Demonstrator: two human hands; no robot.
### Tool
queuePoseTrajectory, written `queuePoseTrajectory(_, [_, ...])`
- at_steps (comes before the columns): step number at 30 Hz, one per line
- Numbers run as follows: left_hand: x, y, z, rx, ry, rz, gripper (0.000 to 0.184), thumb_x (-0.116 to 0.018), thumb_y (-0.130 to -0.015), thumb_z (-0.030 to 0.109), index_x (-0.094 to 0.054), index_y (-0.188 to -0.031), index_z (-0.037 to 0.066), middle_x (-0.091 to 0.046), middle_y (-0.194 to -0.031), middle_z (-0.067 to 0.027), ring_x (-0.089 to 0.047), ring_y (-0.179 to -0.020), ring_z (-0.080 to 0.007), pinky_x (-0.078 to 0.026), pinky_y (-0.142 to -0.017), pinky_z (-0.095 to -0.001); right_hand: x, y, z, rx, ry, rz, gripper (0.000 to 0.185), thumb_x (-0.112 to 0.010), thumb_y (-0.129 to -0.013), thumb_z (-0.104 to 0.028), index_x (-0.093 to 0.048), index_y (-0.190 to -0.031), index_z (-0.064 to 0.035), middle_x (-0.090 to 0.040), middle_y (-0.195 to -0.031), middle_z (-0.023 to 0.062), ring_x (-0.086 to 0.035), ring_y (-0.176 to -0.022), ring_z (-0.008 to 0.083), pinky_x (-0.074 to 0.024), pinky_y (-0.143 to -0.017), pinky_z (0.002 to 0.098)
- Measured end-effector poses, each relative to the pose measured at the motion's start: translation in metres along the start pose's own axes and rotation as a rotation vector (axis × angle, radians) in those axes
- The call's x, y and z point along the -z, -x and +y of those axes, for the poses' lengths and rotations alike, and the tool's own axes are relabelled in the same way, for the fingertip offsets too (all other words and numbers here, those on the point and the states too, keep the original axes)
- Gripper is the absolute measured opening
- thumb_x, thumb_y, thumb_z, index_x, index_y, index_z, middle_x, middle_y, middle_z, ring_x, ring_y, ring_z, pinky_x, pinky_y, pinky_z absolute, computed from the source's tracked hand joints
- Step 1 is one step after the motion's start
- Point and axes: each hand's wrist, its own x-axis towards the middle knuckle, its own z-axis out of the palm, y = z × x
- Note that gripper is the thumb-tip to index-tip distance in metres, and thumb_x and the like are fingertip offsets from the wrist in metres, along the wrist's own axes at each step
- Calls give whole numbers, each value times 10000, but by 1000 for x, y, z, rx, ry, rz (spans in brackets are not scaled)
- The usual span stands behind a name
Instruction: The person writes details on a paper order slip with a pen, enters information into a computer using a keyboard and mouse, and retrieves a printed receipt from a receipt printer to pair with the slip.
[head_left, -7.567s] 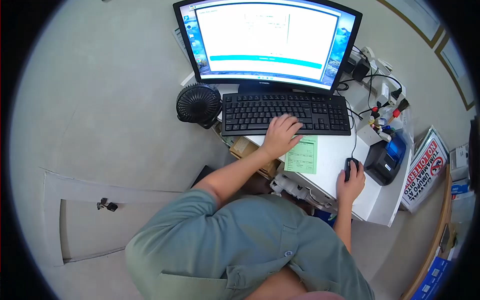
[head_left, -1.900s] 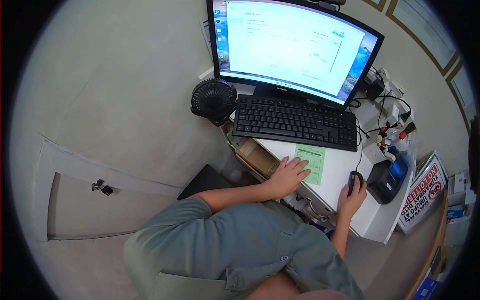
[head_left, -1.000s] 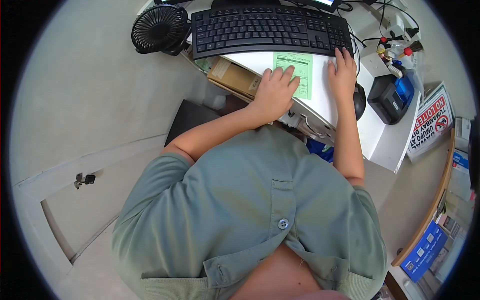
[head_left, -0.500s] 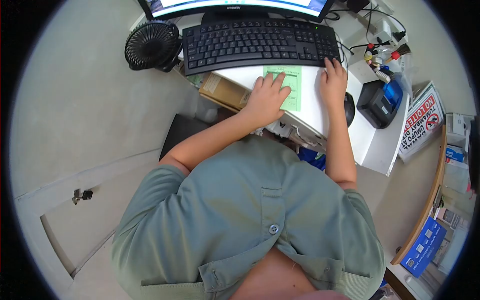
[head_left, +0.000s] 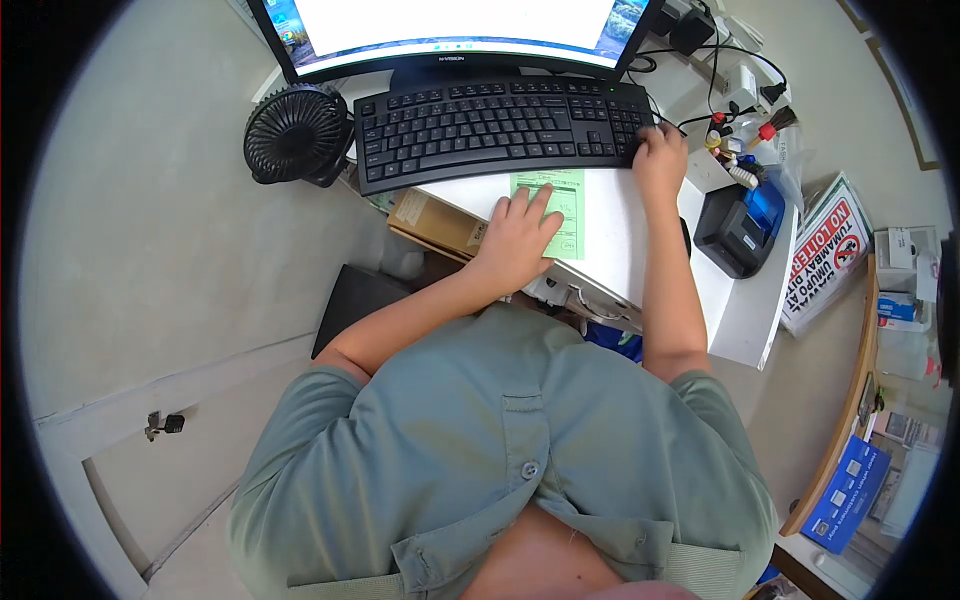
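My left hand point(head_left: 518, 240) lies with its fingers spread on a green printed slip point(head_left: 570, 222), covering the slip's left side. The slip sits on the white desk just below a black keyboard point(head_left: 470, 140). At the keyboard's right end, my right hand point(head_left: 662, 170) rests over the number pad with bent fingers and holds nothing. Its fingertips are slightly blurred against the keys. Behind the keyboard stands a monitor point(head_left: 460, 28) showing a mostly white window. A black mouse point(head_left: 685, 236) is mostly hidden behind my right forearm.
A black fan point(head_left: 296, 137) stands left of the keyboard. To the right are a black-and-blue device point(head_left: 735, 232), a cluster of pens and brushes point(head_left: 740, 155), and a printed sign point(head_left: 828, 255). Cables point(head_left: 715, 60) run behind them. A brown box point(head_left: 437, 222) sits under the desk's left edge.
The view has tilted up, so more of the monitor shows. My right hand's fingers are more bent over the number pad. My left hand stays on the green slip.
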Motion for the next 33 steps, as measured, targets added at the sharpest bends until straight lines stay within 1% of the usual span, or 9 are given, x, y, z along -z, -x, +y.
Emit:
queuePoseTrajectory(1, [0,0,1,7,7,-15,624,-814,-669,296,-558,-1207,110,-416,-1453,-180,-425,-1254,-383,-397,-941,-456,-3,-7,-1,0,-2,-3,270,-617,-800,-107,-737,-1034,-169,-583,-1276,159,-486,-1225,396,-414,-1006,499])
queuePoseTrajectory(3, [1,1,1,7,9,-13,625,-812,-672,297,-557,-1211,111,-414,-1453,-181,-424,-1255,-383,-396,-943,-456,-5,-14,-9,-11,235,55,269,-621,-787,-111,-747,-1010,-197,-550,-1314,146,-446,-1260,405,-404,-1003,531])
queuePoseTrajectory(7, [0,0,0,12,25,-17,620,-816,-668,286,-558,-1204,109,-414,-1449,-187,-427,-1248,-385,-393,-945,-457,0,-13,-4,30,156,141,271,-625,-784,-117,-749,-1006,-211,-525,-1346,140,-423,-1277,410,-394,-1002,551])
queuePoseTrajectory(10, [1,0,1,3,33,3,618,-825,-655,277,-564,-1187,103,-414,-1448,-192,-431,-1240,-387,-393,-942,-451,7,3,-9,81,174,26,264,-631,-781,-116,-748,-1001,-203,-530,-1336,150,-438,-1262,403,-402,-1007,530])
queuePoseTrajectory(13, [1,0,1,-7,17,8,615,-835,-640,278,-567,-1161,92,-426,-1436,-197,-436,-1233,-386,-396,-934,-443,8,0,-1,60,101,147,280,-636,-768,-95,-748,-1015,-167,-546,-1293,193,-487,-1188,407,-430,-1007,449])
queuePoseTrajectory(16, [1,-1,4,-4,-19,5,607,-836,-640,283,-566,-1145,81,-440,-1421,-205,-439,-1228,-386,-397,-929,-440,6,14,1,19,184,30,256,-636,-762,-76,-743,-988,-131,-554,-1276,205,-497,-1169,413,-435,-1003,442])
queuePoseTrajectory(18, [-1,-3,4,-15,-48,12,587,-833,-644,274,-565,-1128,77,-451,-1410,-209,-453,-1207,-395,-399,-923,-444,10,14,-2,12,159,53,255,-627,-766,-58,-730,-992,-116,-552,-1279,210,-497,-1175,413,-436,-1000,447])
queuePoseTrajectory(20, [-3,-3,6,-16,-72,2,558,-829,-649,265,-564,-1102,75,-447,-1415,-212,-468,-1185,-408,-403,-920,-445,16,16,-3,3,104,133,301,-582,-814,-54,-712,-1075,-129,-543,-1313,215,-486,-1201,424,-414,-1024,464])
queuePoseTrajectory(33, [-6,-12,10,-28,-243,-86,517,-820,-676,276,-552,-1054,47,-456,-1434,-197,-501,-1113,-399,-409,-907,-449,1,27,0,40,88,71,394,-618,-783,-51,-688,-1158,-148,-565,-1293,174,-514,-1175,379,-447,-992,446])
